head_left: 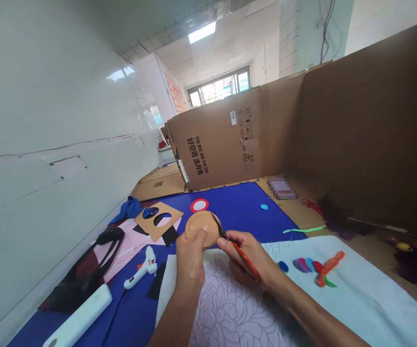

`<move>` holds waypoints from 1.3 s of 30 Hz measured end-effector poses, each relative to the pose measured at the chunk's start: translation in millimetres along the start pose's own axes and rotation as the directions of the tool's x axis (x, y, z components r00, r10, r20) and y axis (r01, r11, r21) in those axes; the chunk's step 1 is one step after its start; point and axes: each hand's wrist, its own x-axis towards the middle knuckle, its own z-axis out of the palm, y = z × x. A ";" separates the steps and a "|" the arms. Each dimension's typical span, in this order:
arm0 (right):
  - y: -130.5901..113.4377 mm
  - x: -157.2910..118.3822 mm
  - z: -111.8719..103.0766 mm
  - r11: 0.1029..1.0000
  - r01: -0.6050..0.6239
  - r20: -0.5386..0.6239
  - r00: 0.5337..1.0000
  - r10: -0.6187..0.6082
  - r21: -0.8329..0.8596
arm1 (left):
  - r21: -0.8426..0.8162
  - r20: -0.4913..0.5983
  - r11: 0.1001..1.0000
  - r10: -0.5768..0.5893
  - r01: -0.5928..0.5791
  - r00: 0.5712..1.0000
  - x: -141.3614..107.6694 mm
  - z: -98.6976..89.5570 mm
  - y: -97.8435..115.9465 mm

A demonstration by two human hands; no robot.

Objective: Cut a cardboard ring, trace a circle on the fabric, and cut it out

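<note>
My left hand [194, 253] pinches a round piece of tan cardboard [208, 222], its thumb lying on the upper face. In my right hand [246, 255] are scissors [246, 261] with red-orange handles. Their dark blades reach the right edge of the disc. A curved line shows on the cardboard. Beneath both hands lies a white sheet [226, 308] with a flower line drawing. Just beyond the disc is a white circle with a red rim [199, 205].
At the left are a white glue gun [141, 270], a cardboard piece with round holes [154, 230] and a black strapped item [85, 279]. Coloured discs [304, 264] and an orange fuzzy piece [331, 267] lie right. A large cardboard box [219, 140] stands behind.
</note>
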 end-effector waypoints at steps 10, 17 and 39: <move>-2.4 1.7 0.7 0.996 0.023 -0.035 0.999 -0.026 -0.083 | 0.003 -0.011 1.000 0.000 0.000 1.000 -0.5 1.2 3.7; 6.1 7.1 -6.8 0.980 0.087 -0.058 0.993 -0.098 -0.177 | 0.031 0.017 0.999 -0.027 0.026 0.999 4.6 -1.9 -0.1; 10.1 13.4 -23.3 0.941 0.144 -0.037 0.986 -0.163 -0.306 | -0.013 0.072 0.999 -0.042 0.043 0.996 3.6 -1.0 -1.4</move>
